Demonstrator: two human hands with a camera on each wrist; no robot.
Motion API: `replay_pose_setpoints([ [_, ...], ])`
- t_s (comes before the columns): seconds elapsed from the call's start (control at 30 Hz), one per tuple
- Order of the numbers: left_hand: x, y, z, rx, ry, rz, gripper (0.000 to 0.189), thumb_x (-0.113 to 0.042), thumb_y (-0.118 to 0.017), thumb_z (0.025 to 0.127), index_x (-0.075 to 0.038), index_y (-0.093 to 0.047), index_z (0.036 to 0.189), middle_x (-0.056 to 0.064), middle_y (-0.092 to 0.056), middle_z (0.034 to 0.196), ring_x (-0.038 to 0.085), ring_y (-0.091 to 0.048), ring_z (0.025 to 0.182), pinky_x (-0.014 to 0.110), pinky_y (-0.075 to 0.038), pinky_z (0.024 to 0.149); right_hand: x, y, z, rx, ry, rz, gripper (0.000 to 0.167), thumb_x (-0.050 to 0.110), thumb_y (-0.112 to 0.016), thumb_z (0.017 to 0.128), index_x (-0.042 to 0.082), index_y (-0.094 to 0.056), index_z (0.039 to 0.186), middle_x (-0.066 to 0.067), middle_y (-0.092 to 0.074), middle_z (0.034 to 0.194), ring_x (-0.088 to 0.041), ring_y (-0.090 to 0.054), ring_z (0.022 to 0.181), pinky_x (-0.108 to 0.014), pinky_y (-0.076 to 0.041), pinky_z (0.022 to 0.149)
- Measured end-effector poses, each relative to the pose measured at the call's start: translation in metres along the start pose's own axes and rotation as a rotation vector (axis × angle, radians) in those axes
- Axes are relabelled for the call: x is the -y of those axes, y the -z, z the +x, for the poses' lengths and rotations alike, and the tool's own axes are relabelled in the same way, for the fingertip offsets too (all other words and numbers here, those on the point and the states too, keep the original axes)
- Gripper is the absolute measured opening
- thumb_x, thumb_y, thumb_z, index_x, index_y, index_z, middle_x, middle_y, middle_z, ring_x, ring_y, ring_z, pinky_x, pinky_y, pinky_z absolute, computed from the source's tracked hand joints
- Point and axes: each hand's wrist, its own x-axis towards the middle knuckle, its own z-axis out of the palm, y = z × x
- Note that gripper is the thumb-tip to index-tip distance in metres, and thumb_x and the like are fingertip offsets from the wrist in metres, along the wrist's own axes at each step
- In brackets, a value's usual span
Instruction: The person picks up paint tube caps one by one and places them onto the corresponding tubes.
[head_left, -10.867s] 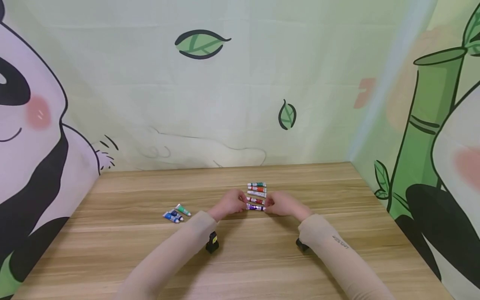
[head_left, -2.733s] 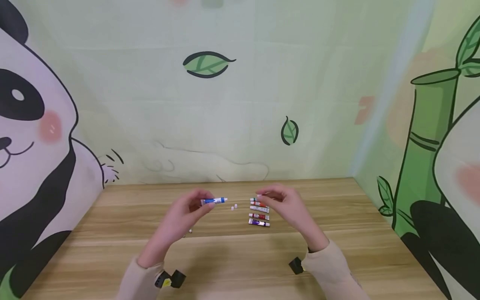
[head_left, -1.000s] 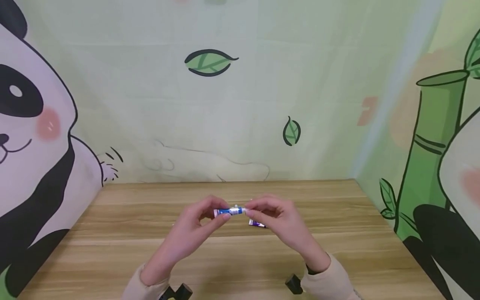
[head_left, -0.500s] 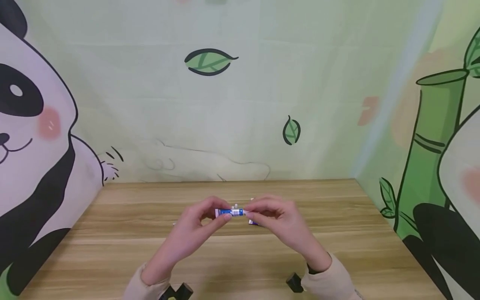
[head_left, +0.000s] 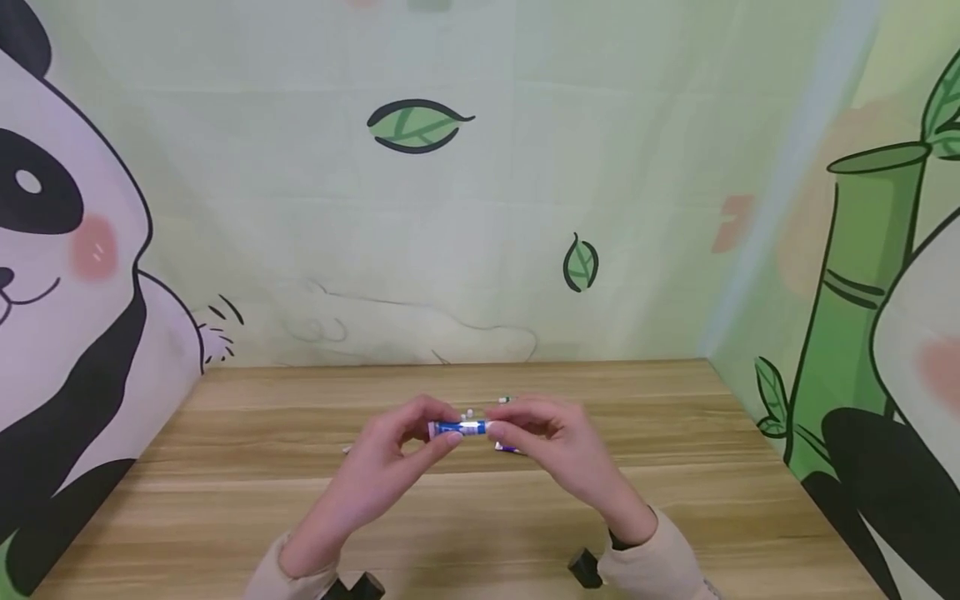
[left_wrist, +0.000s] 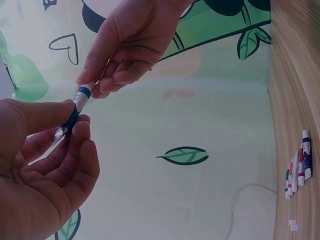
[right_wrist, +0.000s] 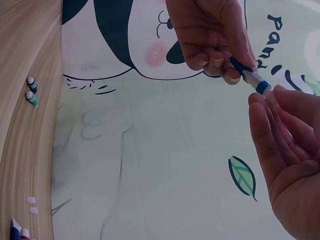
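**Fingers [head_left: 448, 438] clamped on a blue tube [head_left: 471, 428]**

Above the table [head_left: 480, 521], our left hand [head_left: 381, 460] pinches it, our right hand [head_left: 561, 440] its white end [right_wrist: 269, 97]. We cannot read its label [right_wrist: 253, 78]; on the backdrop [right_wrist: 170, 160] we make out "Pand" [right_wrist: 275, 31].

Head view brighter, soft shadow on table [head_left: 712, 467]; 2 wrist views dim, greyish.

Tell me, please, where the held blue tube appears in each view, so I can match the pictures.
Head: blue tube at lower middle, between left hand and right hand.
Left wrist: blue tube at left, above mid-height.
Right wrist: blue tube at upper right.
Shared landmark: two white pieces on the table, just above the tube in head, lower right in left wrist, lower left in right wrist.
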Motion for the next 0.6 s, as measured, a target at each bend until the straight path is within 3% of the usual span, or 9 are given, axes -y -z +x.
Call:
replay_pose_setpoints([
  [0.17, -0.0005, -0.0011, -0.0008, 0.008, -0.009, -0.003, 0.011, -0.021, -0.071, 0.096, -0.019, -0.069, 0.106, -0.008, -0.067, 0.088, 0.013, -0.062, 0.074, 0.027, -0.049, 0.058, -0.0011, -0.0019, 0.0004, 0.014, -0.039, 0.009, 0.023, 0.009, -0.067, 0.097, 0.006, -0.069, 0.120, -0.008, -0.073, 0.102, -0.025, -0.072, 0.084, -0.042, -0.060, 0.076],
  [0.6, 0.0018, -0.0060, 0.0002, 0.016, 0.011, 0.009, 0.010, -0.022, -0.070, 0.097, -0.018, -0.069, 0.106, -0.009, -0.068, 0.091, 0.013, -0.060, 0.071, 0.026, -0.047, 0.055, -0.0059, -0.0025, 0.0011, -0.006, -0.140, 0.042, 0.017, 0.018, -0.065, 0.100, 0.005, -0.073, 0.106, -0.010, -0.071, 0.090, -0.033, -0.071, 0.081, -0.037, -0.060, 0.075],
])
